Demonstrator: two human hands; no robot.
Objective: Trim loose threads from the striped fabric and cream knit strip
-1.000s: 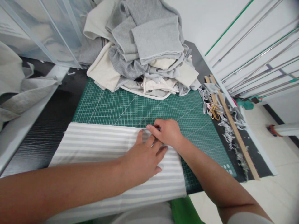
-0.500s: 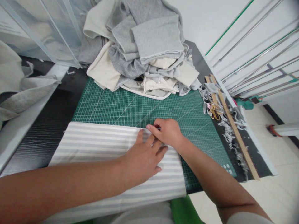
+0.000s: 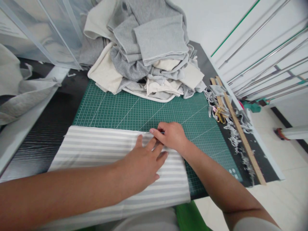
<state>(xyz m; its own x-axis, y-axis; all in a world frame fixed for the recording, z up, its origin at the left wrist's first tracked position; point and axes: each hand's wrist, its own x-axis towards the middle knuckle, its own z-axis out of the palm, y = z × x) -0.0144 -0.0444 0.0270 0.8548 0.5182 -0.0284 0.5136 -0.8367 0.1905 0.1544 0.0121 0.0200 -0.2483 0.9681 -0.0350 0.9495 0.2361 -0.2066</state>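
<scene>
A piece of striped fabric (image 3: 96, 147), white and grey, lies flat over the near part of a green cutting mat (image 3: 113, 109). My left hand (image 3: 141, 163) rests on it with the fingers spread, the index fingertip near the far edge. At that edge, my right hand (image 3: 170, 136) is closed around a slim metal tool (image 3: 145, 132). Only the thin, shiny end of the tool shows, pointing left along the edge; its grip is hidden in my fingers, so its kind is unclear. The two hands are close together, the left fingers just below the right thumb.
A big heap of grey and cream fabric (image 3: 161, 38) covers the far end of the mat. To the right lie wooden strips (image 3: 243, 136), gold-handled scissors (image 3: 219, 116) and fabric scraps (image 3: 234, 138). More grey cloth (image 3: 29, 89) hangs at the left.
My left hand has slid slightly left along the fabric. The tool's end, held in my right hand, has also shifted a little left along the edge.
</scene>
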